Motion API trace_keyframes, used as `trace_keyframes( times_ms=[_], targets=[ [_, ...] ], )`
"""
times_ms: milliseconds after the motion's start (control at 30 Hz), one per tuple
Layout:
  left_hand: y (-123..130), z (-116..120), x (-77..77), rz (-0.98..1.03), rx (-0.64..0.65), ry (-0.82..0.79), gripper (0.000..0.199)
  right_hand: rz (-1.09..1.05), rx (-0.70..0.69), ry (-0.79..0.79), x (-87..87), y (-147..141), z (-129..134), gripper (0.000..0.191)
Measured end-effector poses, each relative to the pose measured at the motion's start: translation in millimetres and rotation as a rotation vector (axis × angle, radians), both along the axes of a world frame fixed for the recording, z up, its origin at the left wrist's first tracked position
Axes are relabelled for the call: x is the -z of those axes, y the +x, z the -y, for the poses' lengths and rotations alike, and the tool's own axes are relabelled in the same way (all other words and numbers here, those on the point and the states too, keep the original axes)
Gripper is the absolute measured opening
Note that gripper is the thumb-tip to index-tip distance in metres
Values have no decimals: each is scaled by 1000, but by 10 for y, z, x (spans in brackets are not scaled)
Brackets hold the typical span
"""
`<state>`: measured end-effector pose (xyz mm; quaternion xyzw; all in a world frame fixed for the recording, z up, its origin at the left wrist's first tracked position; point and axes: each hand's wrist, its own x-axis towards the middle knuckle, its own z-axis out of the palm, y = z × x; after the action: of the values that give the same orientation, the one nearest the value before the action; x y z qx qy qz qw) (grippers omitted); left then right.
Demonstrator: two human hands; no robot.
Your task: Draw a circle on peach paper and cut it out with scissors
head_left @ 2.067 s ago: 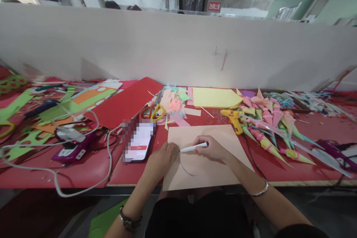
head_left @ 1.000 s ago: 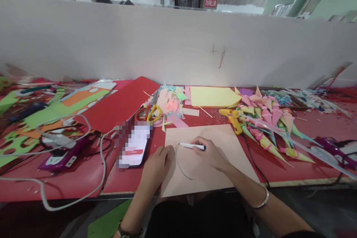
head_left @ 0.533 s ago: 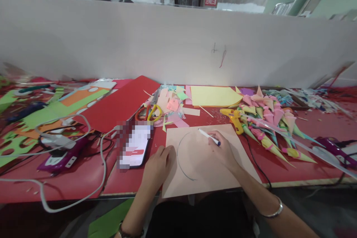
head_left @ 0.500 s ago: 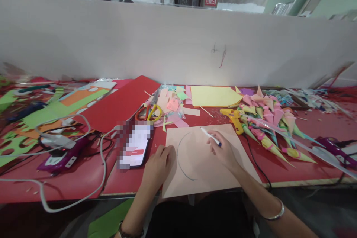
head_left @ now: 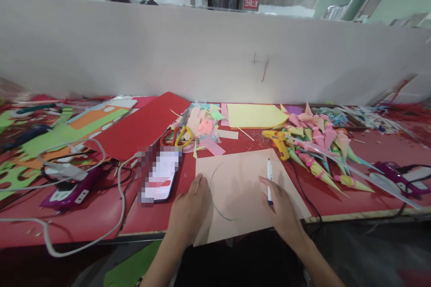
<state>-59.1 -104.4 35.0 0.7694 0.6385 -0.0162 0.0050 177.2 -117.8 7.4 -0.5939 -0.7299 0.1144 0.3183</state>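
R hand grip closed on pen, L hand flat, open, on peach paper

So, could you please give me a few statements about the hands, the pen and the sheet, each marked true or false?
1. The right hand holds a white pen. True.
2. The left hand rests on the red card. False: it presses the left edge of the peach paper sheet.
3. A curved line is drawn on the sheet. True.
4. The yellow glue gun lies left of the phone. False: it lies right of the phone, beyond the sheet's far right corner.
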Motion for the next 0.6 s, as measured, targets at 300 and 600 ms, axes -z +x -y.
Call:
trace_keyframes(
  times_ms=[300, 600],
  targets=[
    [75, 296, -94, -188, -102, -40, 56, 46, 96, -31, -58, -13, 70, 33],
    [180, 386, -86, -278, -123, -40, 52, 121, -21, -17, -2, -171, -21, 38]
  ],
)
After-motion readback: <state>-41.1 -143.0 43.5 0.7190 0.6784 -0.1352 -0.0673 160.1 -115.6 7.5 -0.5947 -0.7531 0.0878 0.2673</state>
